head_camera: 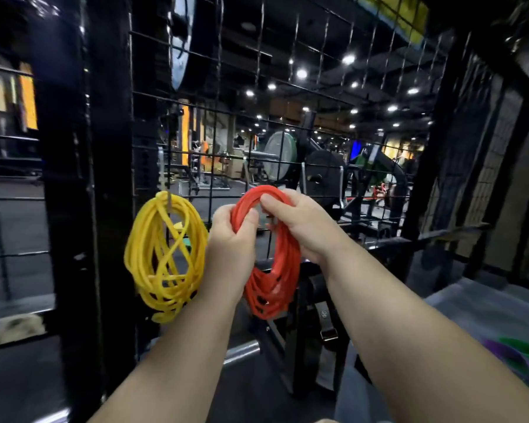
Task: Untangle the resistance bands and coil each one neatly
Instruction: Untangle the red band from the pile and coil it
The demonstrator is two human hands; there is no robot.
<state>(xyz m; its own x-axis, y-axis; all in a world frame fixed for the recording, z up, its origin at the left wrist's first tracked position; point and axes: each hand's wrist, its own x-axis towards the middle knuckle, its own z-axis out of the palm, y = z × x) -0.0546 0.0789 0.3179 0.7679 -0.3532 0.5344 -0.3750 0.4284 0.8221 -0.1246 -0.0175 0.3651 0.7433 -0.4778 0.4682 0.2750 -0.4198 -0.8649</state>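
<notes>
A coiled red resistance band (272, 279) hangs between both my hands in front of a black wire grid. My left hand (231, 236) grips the coil's upper left side, thumb curled over the strands. At the top right of the coil, my right hand (300, 224) pinches the strands between thumb and fingers. To the left, a coiled yellow resistance band (165, 257) hangs from a hook on the grid, apart from my hands.
The black wire grid panel (287, 102) and a thick black post (104, 178) stand straight ahead. Purple and green bands (519, 355) lie on a grey surface at the lower right. Weight plates and gym machines show behind the grid.
</notes>
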